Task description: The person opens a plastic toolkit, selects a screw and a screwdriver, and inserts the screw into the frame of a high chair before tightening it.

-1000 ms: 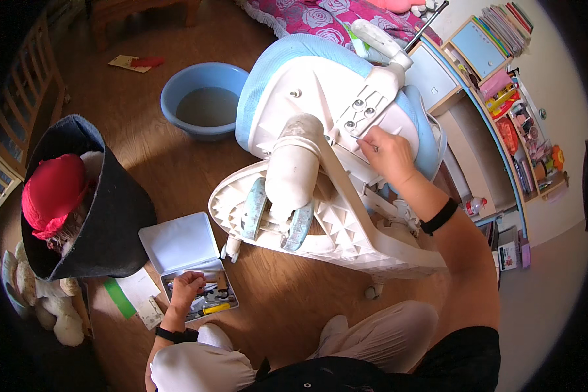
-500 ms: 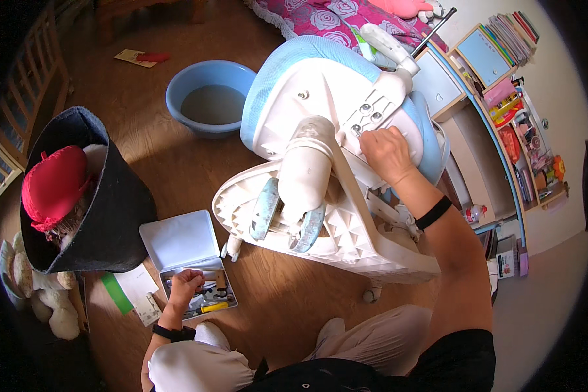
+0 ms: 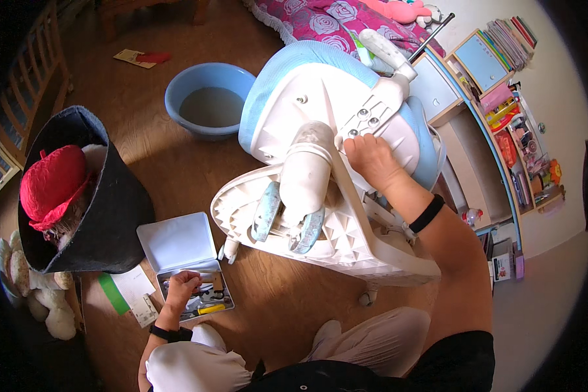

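Note:
A white and light-blue swivel chair (image 3: 310, 78) lies tipped over, its underside facing me. My right hand (image 3: 372, 160) is closed at the lower edge of the white armrest bracket (image 3: 384, 98), just below the bolts (image 3: 363, 112). What its fingers grip, if anything, is hidden. The chair's white base (image 3: 353, 228) has two worn blue-grey pedals. Over the open metal toolbox (image 3: 176, 238) on the floor, my left hand (image 3: 184, 286) is closed, and I cannot make out what is in it. Beside it lie loose tools, among them a yellow-handled one (image 3: 212, 308).
A blue basin (image 3: 176, 104) with murky water stands beyond the chair. At left is a dark fabric bin (image 3: 121, 215) holding a red hat (image 3: 52, 186), with stuffed toys (image 3: 52, 304) near it. Shelves (image 3: 483, 157) line the right; papers (image 3: 132, 287) lie by the toolbox.
My right hand has shifted slightly left and down along the bracket, uncovering more of the lowest bolt. My left hand stays over the toolbox.

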`<action>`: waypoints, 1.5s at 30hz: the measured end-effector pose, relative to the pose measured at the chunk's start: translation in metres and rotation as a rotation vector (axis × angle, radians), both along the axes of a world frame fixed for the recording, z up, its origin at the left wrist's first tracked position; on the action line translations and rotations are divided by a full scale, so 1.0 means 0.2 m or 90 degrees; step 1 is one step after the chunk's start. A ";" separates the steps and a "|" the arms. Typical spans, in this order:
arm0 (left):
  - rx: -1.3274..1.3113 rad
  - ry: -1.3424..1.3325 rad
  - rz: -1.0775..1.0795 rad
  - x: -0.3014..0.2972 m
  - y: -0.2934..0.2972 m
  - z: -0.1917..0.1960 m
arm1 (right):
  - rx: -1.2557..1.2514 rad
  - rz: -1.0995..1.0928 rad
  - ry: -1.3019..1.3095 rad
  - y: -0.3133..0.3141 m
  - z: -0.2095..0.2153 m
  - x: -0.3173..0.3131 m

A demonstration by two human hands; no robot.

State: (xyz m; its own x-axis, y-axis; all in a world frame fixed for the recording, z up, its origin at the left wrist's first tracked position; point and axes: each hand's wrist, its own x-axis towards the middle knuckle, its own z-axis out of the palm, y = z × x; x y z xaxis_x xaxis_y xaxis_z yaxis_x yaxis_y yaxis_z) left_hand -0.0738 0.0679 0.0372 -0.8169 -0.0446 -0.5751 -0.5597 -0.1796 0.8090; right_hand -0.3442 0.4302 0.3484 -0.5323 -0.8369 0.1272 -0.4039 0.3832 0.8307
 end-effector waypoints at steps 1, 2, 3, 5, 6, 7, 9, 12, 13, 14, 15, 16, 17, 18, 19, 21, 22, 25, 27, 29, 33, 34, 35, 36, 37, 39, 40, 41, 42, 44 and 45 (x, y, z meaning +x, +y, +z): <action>0.004 -0.002 0.006 0.00 0.00 0.01 | 0.001 -0.001 0.001 0.00 0.00 0.00; 0.005 -0.001 0.006 0.00 0.00 0.02 | 0.019 -0.004 0.003 -0.01 0.01 0.00; 0.009 -0.003 0.008 0.00 0.01 0.03 | 0.038 -0.006 0.005 -0.03 0.02 0.01; 0.016 -0.005 0.011 -0.01 0.01 0.02 | 0.041 -0.063 0.000 -0.08 0.02 0.03; 0.006 -0.007 -0.003 -0.01 0.01 0.00 | 0.042 -0.120 -0.007 -0.10 0.02 0.03; -0.005 -0.009 -0.017 -0.01 0.01 0.00 | 0.043 -0.121 -0.006 -0.11 0.01 0.03; 0.010 -0.011 -0.002 -0.02 0.02 0.03 | -0.015 -0.184 -0.059 -0.12 0.00 0.02; 0.018 -0.010 -0.002 -0.02 0.01 0.02 | -0.002 -0.230 -0.116 -0.16 0.01 0.02; 0.010 -0.008 -0.017 -0.01 0.01 0.01 | 0.000 -0.230 -0.116 -0.18 0.02 0.02; 0.012 -0.008 -0.017 -0.01 0.01 0.00 | -0.025 -0.219 -0.134 -0.19 0.02 0.03; 0.017 -0.009 -0.009 -0.02 0.01 0.00 | -0.050 -0.209 -0.151 -0.20 0.03 0.04; 0.023 -0.010 -0.002 -0.02 0.02 0.00 | -0.049 -0.210 -0.149 -0.19 0.03 0.04; 0.025 -0.009 -0.002 -0.03 0.02 0.00 | -0.058 -0.231 -0.162 -0.18 0.02 0.03; 0.018 -0.004 -0.005 -0.03 0.02 0.00 | -0.069 -0.251 -0.176 -0.17 0.01 0.03; 0.011 0.002 -0.009 -0.03 0.02 0.01 | -0.068 -0.251 -0.175 -0.16 0.01 0.02; 0.020 0.003 0.000 -0.03 0.02 -0.01 | -0.308 -0.253 -0.271 -0.15 0.00 0.01; 0.029 0.004 0.009 -0.03 0.01 -0.02 | -0.308 -0.252 -0.271 -0.14 0.01 0.01; 0.030 0.016 0.014 -0.02 0.00 -0.04 | -0.428 -0.291 -0.336 -0.17 0.09 0.02; 0.028 0.017 0.015 -0.02 0.00 -0.05 | -0.490 -0.460 -0.466 -0.22 0.16 0.02; 0.025 0.019 0.017 -0.02 0.00 -0.05 | -0.544 -0.445 -0.516 -0.16 0.17 -0.01; -0.007 0.013 0.019 -0.01 0.01 -0.03 | -0.614 -0.563 -0.759 -0.17 0.28 -0.02; -0.018 0.014 0.017 -0.01 0.01 -0.04 | -0.613 -0.562 -0.761 -0.17 0.30 -0.02; -0.018 0.013 0.019 -0.01 0.00 -0.04 | -0.632 -0.580 -0.797 -0.16 0.30 -0.02; -0.018 0.014 0.018 -0.01 0.01 -0.02 | -0.652 -0.599 -0.830 -0.16 0.31 -0.02; -0.017 0.016 0.016 -0.01 0.01 -0.01 | -0.652 -0.600 -0.830 -0.14 0.31 -0.02; -0.013 0.022 0.019 -0.01 0.01 -0.03 | -0.753 -0.562 -0.863 -0.11 0.28 -0.01; -0.010 0.028 0.022 -0.01 0.01 -0.04 | -0.752 -0.561 -0.864 -0.09 0.26 -0.02; -0.010 0.028 0.023 -0.01 0.01 -0.04 | -0.771 -0.546 -0.866 -0.06 0.23 -0.03; -0.011 0.030 0.023 -0.01 0.01 -0.04 | -0.790 -0.532 -0.868 -0.05 0.22 -0.03; -0.010 0.032 0.023 -0.01 0.01 -0.04 | -0.778 -0.514 -0.850 -0.04 0.22 -0.01; -0.015 0.022 0.005 -0.01 0.00 -0.03 | -0.769 -0.495 -0.832 -0.03 0.22 -0.01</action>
State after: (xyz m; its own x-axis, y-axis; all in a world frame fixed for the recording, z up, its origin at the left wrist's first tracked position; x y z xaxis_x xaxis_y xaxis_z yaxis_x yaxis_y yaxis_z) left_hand -0.0766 0.0677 0.0316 -0.8354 -0.0647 -0.5458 -0.5305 -0.1651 0.8315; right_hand -0.3453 0.4235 0.3915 -0.9137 -0.1978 -0.3549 0.0556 0.8044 -0.5915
